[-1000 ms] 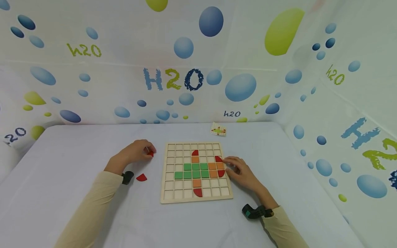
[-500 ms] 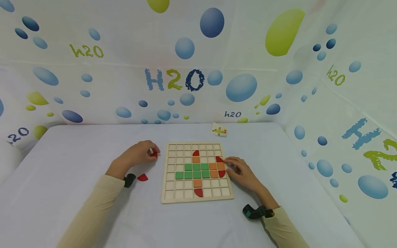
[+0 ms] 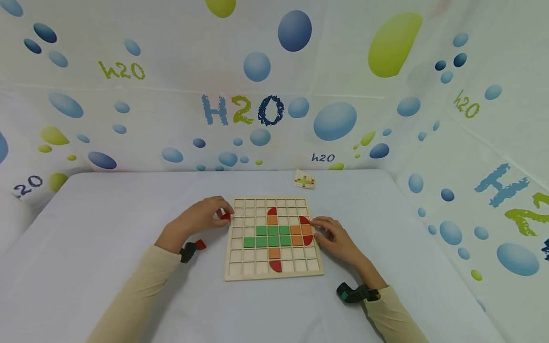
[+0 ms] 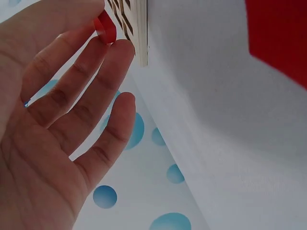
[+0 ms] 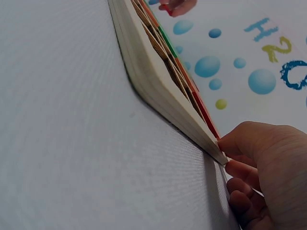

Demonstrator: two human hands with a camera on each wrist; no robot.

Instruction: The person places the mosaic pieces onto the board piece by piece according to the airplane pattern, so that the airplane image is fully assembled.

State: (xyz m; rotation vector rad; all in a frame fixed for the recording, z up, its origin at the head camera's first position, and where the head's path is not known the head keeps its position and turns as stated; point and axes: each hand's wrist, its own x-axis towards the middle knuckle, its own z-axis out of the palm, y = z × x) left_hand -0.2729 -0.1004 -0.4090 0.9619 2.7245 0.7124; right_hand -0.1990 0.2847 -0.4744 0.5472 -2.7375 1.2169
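Note:
My left hand (image 3: 206, 216) pinches a red tile (image 3: 226, 217) between thumb and fingers at the left edge of a wooden grid board (image 3: 240, 269). Only part of that tile shows in the left wrist view. My right hand (image 3: 336, 239) rests at the board's right edge, fingers loosely bent, thumb and index fingertip touching the rim. Green square tiles (image 3: 273, 242) fill the middle cells, with orange square tiles (image 3: 274, 253) around them. Red quarter-circle tiles (image 3: 276, 266) sit at the top, bottom and right of this pattern.
Another red tile (image 3: 200, 244) lies on the white table beside my left wrist, partly hidden by the wrist camera (image 3: 188, 252). A small pattern card (image 3: 304, 180) lies behind the board. A white backdrop with blue and green drops (image 3: 257, 66) stands behind the table.
My left hand has moved right with the red tile, from beside the board to its left edge. The left wrist camera now partly covers the loose red tile. My right hand stays put.

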